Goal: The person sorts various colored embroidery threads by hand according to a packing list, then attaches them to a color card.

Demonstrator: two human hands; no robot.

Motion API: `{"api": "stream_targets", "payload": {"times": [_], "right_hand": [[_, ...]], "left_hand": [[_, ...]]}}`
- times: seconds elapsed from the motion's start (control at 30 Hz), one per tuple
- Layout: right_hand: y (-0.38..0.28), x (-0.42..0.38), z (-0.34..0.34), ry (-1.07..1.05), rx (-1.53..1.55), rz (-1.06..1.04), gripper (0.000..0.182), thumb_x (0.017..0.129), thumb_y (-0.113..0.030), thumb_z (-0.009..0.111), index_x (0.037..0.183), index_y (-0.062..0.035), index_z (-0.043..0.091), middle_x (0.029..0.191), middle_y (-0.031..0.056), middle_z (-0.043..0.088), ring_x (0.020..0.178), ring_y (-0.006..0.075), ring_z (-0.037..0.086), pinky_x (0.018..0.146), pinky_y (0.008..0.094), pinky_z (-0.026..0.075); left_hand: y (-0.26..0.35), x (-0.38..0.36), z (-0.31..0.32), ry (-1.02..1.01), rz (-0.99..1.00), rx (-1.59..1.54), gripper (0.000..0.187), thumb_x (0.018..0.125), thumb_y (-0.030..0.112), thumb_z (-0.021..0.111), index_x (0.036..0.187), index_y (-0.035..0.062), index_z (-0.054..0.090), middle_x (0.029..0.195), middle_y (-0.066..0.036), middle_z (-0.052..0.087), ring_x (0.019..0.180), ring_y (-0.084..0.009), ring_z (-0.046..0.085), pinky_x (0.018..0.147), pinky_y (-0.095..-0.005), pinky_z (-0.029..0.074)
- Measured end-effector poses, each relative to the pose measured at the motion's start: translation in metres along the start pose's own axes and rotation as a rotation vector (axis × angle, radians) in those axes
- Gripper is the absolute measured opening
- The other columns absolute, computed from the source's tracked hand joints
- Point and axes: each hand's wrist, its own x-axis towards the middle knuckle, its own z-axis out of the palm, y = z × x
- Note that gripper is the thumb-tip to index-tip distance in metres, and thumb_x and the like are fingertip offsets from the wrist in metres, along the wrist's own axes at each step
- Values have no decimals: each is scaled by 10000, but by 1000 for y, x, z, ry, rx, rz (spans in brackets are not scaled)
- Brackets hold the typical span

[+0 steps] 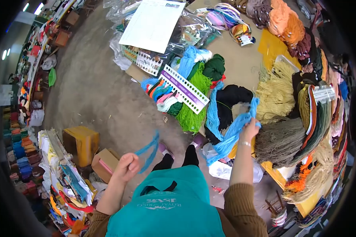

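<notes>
My left hand is closed around a short bundle of blue thread, which loops up and hangs beside the fist. On the other side, my right hand grips a large light blue skein near its top, with loose strands draping down to the left. Just left of that skein lie black yarn and a bright green hank. A white and purple card with punched holes rests across the green hank and a bunch of multicoloured threads.
A printed sheet lies on plastic bags at the top. Beige hanks, grey-brown hanks and orange hanks crowd the right side. Lower left are a yellow-taped carton, an open cardboard box and stacked cards.
</notes>
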Motion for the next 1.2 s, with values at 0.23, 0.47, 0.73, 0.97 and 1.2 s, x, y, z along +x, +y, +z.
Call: {"api": "stream_targets", "payload": {"times": [0.23,0.47,0.73,0.97,1.2], "right_hand": [[-85,-176,-41,-311,298,111,111,882,-56,557,962,-104,498,675,3,495,407,74,338,401,213,260],[-74,-383,12,-689,72,229,205,856,37,548,1009,-84,485,667,-1,463,422,83,396,378,233,275],[-28,-529,114,-1011,-221,80,269,849,18,623,1100,7,528,954,78,610,550,62,500,447,205,390],[17,-620,235,-1268,-566,-151,370,827,-6,651,1182,29,554,966,43,635,641,35,526,516,205,417],[42,-663,360,-1428,-445,165,72,889,-97,598,915,-34,624,746,3,631,569,40,480,502,200,353]], "left_hand": [[12,14,1,-47,99,-19,185,957,192,580,1051,68,679,947,-84,638,562,-101,477,520,-263,379],[46,10,50,-279,279,831,253,864,89,661,1095,-15,673,1216,-103,620,792,-78,565,723,-247,467],[115,-53,-39,-158,252,523,196,900,127,644,1081,52,661,937,11,667,857,-58,552,754,-264,471],[206,-81,-133,59,663,735,195,861,115,694,1029,16,691,876,7,671,823,-67,573,717,-279,502],[314,-103,-206,290,681,973,210,876,217,662,898,9,648,732,-86,630,636,-132,526,592,-304,450]]}}
